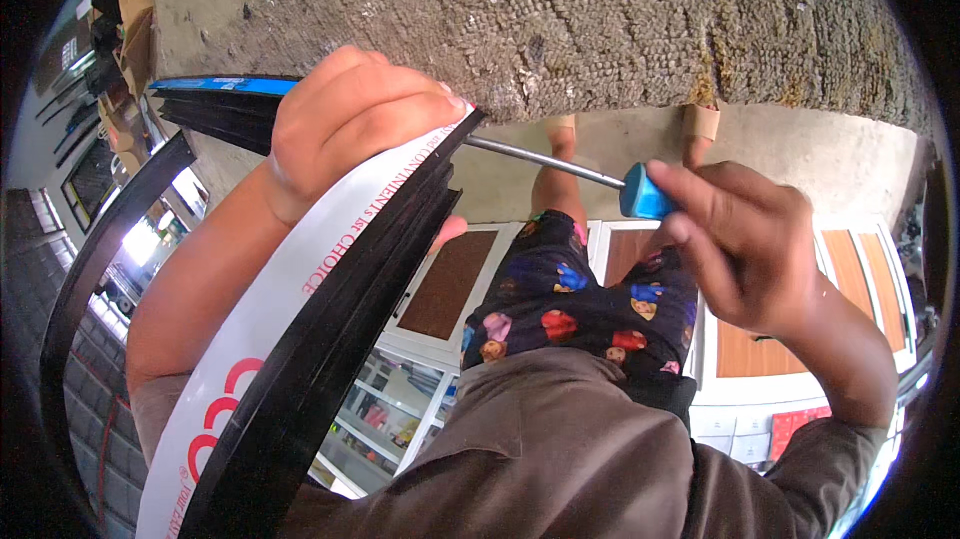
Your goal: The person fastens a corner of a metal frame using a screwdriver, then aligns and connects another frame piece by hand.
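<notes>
My left hand is closed round the end of a long, black, ribbed strip with a white, red-printed face. Its thumb shows beneath the strip and the fingers lie over the top. In my right hand is a screwdriver, its blue handle pinched between thumb and fingers. The metal shaft runs left to the strip's end, just beside my left fingertips. Whether the tip goes inside or only touches that end, I cannot tell. Behind my left wrist lies another black, layered piece with a blue band.
A worn grey carpet-like surface spans the far side. Below me are white cabinet panels with wood inserts and a glass-fronted shelf unit. A black curved strip bows along the left, near cardboard boxes.
</notes>
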